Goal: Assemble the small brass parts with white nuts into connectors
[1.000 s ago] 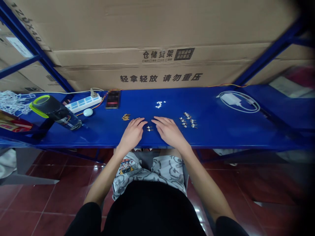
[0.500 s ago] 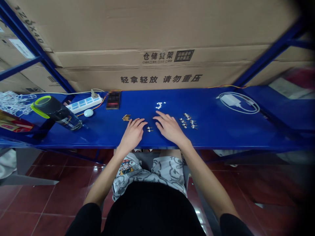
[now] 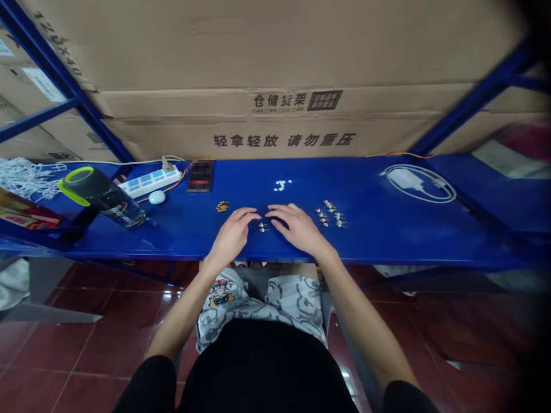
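Both hands hover over the blue shelf, fingertips facing each other. My left hand (image 3: 231, 234) has its fingers stretched toward the right, and nothing shows in them. My right hand (image 3: 298, 228) is also open, thumb apart from the fingers. In the gap between them lie two small pin-like pieces with white parts (image 3: 263, 228). A little pile of brass-coloured pins (image 3: 222, 206) sits beyond my left hand. Small white pieces (image 3: 281, 185) are scattered beyond my right hand. To its right lie several pins with white parts on them (image 3: 330, 214).
On the left stand a power strip (image 3: 150, 182), a dark bottle with a yellow-green loop (image 3: 107, 198) and a pale rounded object (image 3: 157, 197). A dark, blurred-out device (image 3: 200, 175) lies behind. A coiled white cable with charger (image 3: 404, 178) is at right. Cardboard (image 3: 275, 51) backs the blue shelf (image 3: 374, 229).
My left hand has moved away from the brass-coloured pins toward the middle. My right hand has drawn back from the white pieces, its fingertips now closer to the left hand.
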`<state>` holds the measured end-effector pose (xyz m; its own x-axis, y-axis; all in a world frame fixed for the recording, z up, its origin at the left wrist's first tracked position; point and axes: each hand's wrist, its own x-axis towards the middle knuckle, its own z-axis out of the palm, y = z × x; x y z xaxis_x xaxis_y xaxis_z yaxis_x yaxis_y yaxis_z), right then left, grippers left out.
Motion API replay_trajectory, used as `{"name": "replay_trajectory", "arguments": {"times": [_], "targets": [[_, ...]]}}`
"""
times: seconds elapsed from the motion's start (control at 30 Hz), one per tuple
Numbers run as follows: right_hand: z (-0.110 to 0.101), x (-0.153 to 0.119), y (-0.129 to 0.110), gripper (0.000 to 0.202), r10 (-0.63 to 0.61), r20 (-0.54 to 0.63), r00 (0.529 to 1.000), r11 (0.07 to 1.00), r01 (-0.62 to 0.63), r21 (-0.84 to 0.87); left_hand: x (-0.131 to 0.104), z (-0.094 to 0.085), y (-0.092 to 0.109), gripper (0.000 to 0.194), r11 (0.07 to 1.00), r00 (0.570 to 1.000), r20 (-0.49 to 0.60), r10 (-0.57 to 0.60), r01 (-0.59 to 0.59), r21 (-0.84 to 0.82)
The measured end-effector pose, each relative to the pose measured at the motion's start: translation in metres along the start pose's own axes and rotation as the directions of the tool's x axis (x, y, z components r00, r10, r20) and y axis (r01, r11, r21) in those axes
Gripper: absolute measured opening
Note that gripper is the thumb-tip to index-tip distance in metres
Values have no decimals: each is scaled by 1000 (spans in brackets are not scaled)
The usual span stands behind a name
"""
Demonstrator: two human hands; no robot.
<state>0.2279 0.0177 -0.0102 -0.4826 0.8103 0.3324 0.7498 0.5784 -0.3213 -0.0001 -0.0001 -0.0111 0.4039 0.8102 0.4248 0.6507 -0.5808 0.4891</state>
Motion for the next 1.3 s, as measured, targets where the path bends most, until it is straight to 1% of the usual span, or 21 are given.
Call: {"name": "replay_trajectory", "arguments": {"times": [0.07,0.17,0.27,0.37,0.43,0.53,0.6,0.7,0.93,1.07,1.17,1.3], "targets": [[1,-7,0,27,-17,-34,999,994,21,104,1,-2,-1,42,996,996,-72,-49,54,69],[1,-10,1,24,-12,-95,995,977,32,210,0,-3,0,32,959,977,-163,-138,173,226],[0,-8,1,21,2,-132,991,963,34,267,-1,-2,3,28,925,970,-170,-175,221,308],[-2,-7,-1,20,48,-139,989,958,-6,287,-3,-1,4,34,910,969,-174,-176,228,348],[-3,-8,-3,18,93,-141,986,957,-50,284,-3,-2,1,35,896,967,-189,-170,232,378],[-1,-8,-2,19,152,-146,978,961,-111,254,-4,-7,-8,28,871,962,-205,-181,253,420],[1,-7,-1,23,170,-141,975,966,-136,221,-4,-10,-14,24,863,960,-199,-197,266,430],[4,-6,2,26,173,-132,976,971,-147,190,-3,-12,-18,22,863,962,-190,-196,261,432],[6,-5,2,21,207,-142,968,962,-175,211,-2,-11,-20,11,879,960,-215,-178,253,404],[4,-5,0,16,187,-160,969,962,-148,229,-2,-12,-19,9,910,970,-204,-132,200,364],[1,-6,-4,12,166,-153,974,962,-125,244,0,-14,-13,9,948,980,-177,-95,144,285],[-3,-8,-9,12,102,-121,987,947,-59,314,3,-12,-3,6,990,983,-167,-74,93,107]]}}
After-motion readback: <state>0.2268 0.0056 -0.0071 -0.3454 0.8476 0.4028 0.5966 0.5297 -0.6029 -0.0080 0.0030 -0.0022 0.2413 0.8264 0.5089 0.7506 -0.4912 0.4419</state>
